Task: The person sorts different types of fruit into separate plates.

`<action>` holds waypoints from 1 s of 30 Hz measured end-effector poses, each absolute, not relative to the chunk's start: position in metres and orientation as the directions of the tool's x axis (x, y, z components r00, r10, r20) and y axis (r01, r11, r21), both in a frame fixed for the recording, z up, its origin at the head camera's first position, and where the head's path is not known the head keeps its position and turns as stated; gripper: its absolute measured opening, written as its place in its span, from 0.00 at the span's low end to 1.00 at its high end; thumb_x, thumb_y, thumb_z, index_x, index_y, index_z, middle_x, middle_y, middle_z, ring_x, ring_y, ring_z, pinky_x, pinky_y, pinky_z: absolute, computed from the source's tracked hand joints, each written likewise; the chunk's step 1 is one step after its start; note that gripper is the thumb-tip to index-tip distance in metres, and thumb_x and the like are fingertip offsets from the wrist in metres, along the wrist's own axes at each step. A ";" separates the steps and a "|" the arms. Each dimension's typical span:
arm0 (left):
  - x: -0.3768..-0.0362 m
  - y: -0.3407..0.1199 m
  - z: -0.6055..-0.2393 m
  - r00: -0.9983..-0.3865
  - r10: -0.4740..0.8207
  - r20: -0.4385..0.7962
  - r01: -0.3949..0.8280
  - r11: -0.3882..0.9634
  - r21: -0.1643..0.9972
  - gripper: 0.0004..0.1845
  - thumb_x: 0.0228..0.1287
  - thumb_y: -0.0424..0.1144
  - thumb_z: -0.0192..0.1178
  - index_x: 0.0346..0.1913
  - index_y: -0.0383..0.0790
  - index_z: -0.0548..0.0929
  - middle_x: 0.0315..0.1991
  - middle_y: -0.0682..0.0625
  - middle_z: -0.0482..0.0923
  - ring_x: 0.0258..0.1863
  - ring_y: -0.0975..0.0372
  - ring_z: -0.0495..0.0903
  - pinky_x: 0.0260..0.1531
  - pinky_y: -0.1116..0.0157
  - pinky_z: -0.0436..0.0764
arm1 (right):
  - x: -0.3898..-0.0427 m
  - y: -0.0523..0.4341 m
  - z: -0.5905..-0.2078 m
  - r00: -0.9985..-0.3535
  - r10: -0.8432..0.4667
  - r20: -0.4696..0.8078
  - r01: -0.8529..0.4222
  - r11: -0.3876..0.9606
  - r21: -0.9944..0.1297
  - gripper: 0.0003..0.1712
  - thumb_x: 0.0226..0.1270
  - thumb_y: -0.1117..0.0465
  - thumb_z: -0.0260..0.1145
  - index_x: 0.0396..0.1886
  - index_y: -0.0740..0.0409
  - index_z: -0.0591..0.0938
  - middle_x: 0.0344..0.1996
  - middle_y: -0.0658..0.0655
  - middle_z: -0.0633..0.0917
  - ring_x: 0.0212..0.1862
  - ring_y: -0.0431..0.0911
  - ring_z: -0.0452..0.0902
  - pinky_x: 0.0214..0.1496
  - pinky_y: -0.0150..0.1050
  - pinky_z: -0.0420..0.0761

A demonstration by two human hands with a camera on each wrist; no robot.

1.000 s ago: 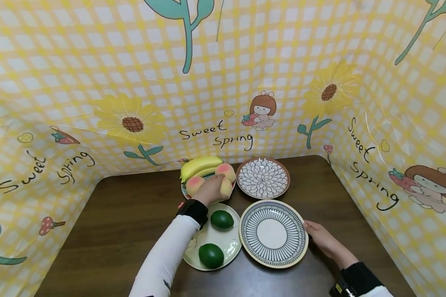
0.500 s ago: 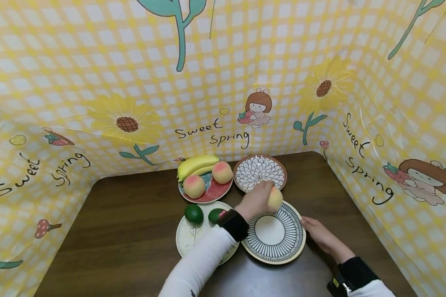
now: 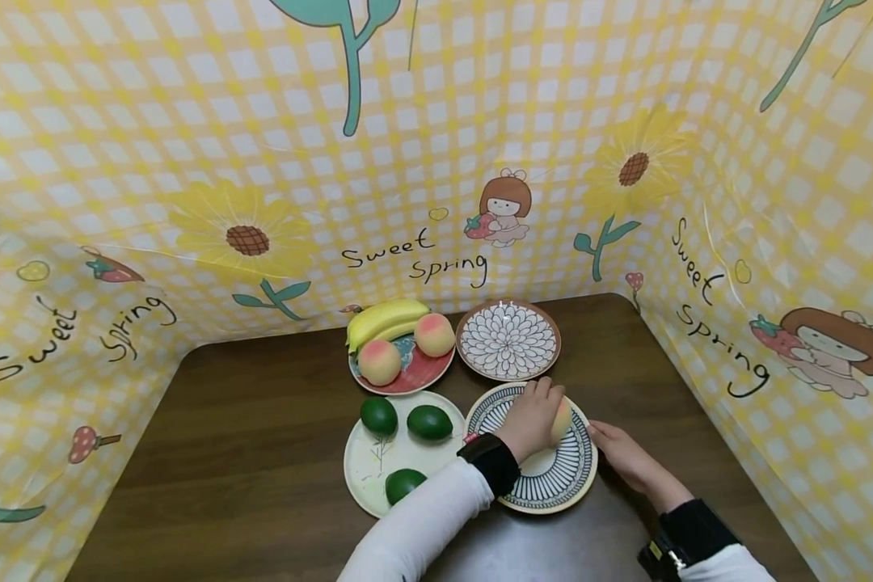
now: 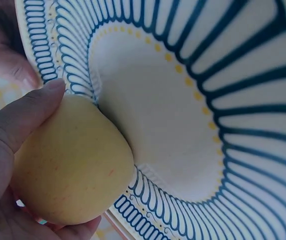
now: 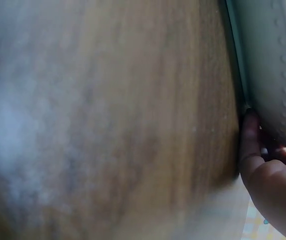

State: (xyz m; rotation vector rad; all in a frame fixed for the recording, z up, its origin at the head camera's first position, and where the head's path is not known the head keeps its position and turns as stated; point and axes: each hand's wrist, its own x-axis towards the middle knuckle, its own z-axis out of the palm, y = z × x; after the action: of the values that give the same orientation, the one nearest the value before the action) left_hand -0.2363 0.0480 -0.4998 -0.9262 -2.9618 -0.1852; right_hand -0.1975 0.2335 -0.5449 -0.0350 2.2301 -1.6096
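Leftmost, the fruit plate bears bananas and two peaches, one near and one farther; a third has left it within the last second. In front of it on the worktop, the pale plate carries three avocados, the nearest partly behind the left sleeve, while that arm's swing leaves the two farther ones in full view. To the right at the back lies the flower-patterned plate, no longer overlapped by the arm. The left hand has carried the third peach across to the striped plate, and its thumb and fingers curl round the fruit, spread only as wide as its sides. Whether the peach rests on the plate is unclear. Rightmost, the right hand stays at the striped plate's edge, pinching it. The carrying therefore seems nearly done, the peach not yet let go
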 end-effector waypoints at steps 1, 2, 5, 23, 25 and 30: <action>-0.236 0.049 -0.500 -0.822 0.567 0.053 0.569 0.818 0.085 0.44 0.47 0.47 0.81 0.69 0.43 0.73 0.64 0.46 0.73 0.61 0.56 0.75 0.58 0.64 0.81 | -0.198 0.234 -0.545 -0.923 -0.242 -0.298 0.207 0.342 -0.917 0.28 0.85 0.64 0.39 0.72 0.84 0.61 0.71 0.80 0.67 0.77 0.69 0.57 0.79 0.63 0.60; -0.236 0.050 -0.500 -0.824 0.566 0.040 0.567 0.820 0.075 0.44 0.48 0.48 0.80 0.69 0.44 0.73 0.64 0.46 0.73 0.61 0.56 0.75 0.59 0.64 0.81 | -0.198 0.234 -0.545 -0.922 -0.247 -0.299 0.205 0.343 -0.916 0.29 0.85 0.64 0.38 0.72 0.84 0.60 0.71 0.80 0.67 0.77 0.69 0.57 0.79 0.63 0.60; -0.234 0.052 -0.500 -0.828 0.561 0.007 0.560 0.826 0.059 0.42 0.51 0.48 0.79 0.70 0.46 0.73 0.65 0.47 0.73 0.62 0.56 0.75 0.61 0.64 0.79 | -0.198 0.234 -0.544 -0.919 -0.255 -0.300 0.202 0.349 -0.915 0.29 0.85 0.63 0.38 0.72 0.84 0.61 0.71 0.79 0.68 0.76 0.68 0.60 0.78 0.62 0.62; -0.260 0.013 -0.447 -0.773 0.603 -0.198 0.531 0.785 0.319 0.52 0.58 0.58 0.72 0.81 0.49 0.58 0.80 0.42 0.60 0.80 0.50 0.61 0.77 0.55 0.67 | -0.194 0.231 -0.546 -0.922 -0.231 -0.310 0.216 0.358 -0.908 0.29 0.86 0.62 0.38 0.72 0.84 0.61 0.67 0.78 0.73 0.71 0.60 0.68 0.71 0.46 0.72; -0.272 -0.013 -0.428 -0.793 0.581 -0.184 0.505 0.796 0.334 0.54 0.57 0.58 0.74 0.82 0.50 0.56 0.82 0.41 0.55 0.82 0.48 0.55 0.78 0.48 0.62 | -0.194 0.231 -0.545 -0.923 -0.228 -0.311 0.218 0.357 -0.908 0.29 0.86 0.62 0.38 0.72 0.84 0.61 0.68 0.78 0.72 0.72 0.62 0.66 0.74 0.51 0.69; -0.300 -0.086 -0.403 -0.859 0.486 -0.161 0.419 0.848 0.324 0.54 0.54 0.53 0.77 0.81 0.48 0.60 0.82 0.39 0.53 0.82 0.44 0.54 0.77 0.42 0.62 | -0.195 0.230 -0.545 -0.921 -0.230 -0.314 0.222 0.352 -0.909 0.29 0.86 0.63 0.38 0.72 0.84 0.59 0.70 0.80 0.68 0.76 0.68 0.58 0.78 0.62 0.61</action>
State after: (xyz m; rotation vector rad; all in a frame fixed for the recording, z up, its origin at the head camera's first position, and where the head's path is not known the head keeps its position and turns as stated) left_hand -0.2996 -0.0861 -0.4028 -0.8086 -3.2482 -0.4780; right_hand -0.1947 0.2300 -0.5445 -0.0066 2.2317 -1.5921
